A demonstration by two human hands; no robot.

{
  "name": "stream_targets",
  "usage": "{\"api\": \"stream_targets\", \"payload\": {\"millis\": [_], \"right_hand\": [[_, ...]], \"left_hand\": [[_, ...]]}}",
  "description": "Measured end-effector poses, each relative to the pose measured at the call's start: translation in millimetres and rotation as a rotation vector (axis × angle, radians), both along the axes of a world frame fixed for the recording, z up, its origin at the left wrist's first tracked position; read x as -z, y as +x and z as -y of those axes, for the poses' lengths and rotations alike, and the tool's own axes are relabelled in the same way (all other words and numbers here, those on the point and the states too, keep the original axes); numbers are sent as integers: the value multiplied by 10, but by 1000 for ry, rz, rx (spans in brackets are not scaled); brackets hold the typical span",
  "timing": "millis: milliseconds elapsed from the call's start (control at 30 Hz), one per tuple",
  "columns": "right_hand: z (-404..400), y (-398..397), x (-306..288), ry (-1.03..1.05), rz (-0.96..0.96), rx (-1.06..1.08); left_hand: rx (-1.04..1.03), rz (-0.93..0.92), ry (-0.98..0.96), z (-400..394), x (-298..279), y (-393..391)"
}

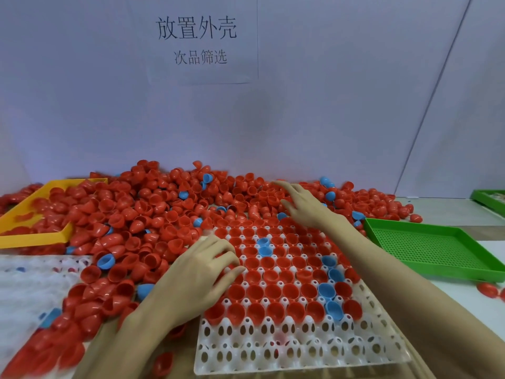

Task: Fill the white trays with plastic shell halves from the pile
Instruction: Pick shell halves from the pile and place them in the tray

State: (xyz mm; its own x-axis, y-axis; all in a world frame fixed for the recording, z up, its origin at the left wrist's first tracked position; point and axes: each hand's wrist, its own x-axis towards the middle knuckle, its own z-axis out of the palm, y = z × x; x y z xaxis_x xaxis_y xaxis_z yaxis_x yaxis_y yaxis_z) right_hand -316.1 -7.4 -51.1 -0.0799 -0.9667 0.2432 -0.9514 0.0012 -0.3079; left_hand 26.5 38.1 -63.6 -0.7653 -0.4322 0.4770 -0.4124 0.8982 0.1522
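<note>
A white tray [297, 348] with rows of cups lies in front of me, most cups filled with red shell halves and a few blue ones [325, 291]. The nearest rows hold none. A big pile of red and blue shell halves [153, 214] spreads behind and left of it. My left hand [196, 272] rests on the tray's left edge, fingers bent over the shells; whether it holds one is hidden. My right hand [300, 203] reaches past the tray's far edge into the pile, fingers spread over the shells.
A yellow tray [35, 236] lies half buried in shells at the left. A green perforated tray [426, 247] sits at the right, another green one [489, 198] behind it. A second white tray [30, 274] lies at the near left. A wall with a paper sign stands behind.
</note>
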Motion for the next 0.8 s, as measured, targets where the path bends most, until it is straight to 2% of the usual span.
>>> {"api": "stream_targets", "payload": {"millis": [167,333,467,533,633,800], "right_hand": [[309,63,54,182,-190,61],[343,82,-52,53,-170,136],[181,86,-184,-141,39,114],[25,107,-231,-208,205,100],[-290,192,-267,-210,446,47],[-952,426,-243,-144,596,-92]], "left_hand": [[14,8,4,23,30,6],[19,-11,11,26,34,6],[12,-36,-5,45,22,15],[-4,-63,-13,50,13,19],[-29,-105,-40,40,11,9],[-32,-204,-22,-57,-11,-82]]}}
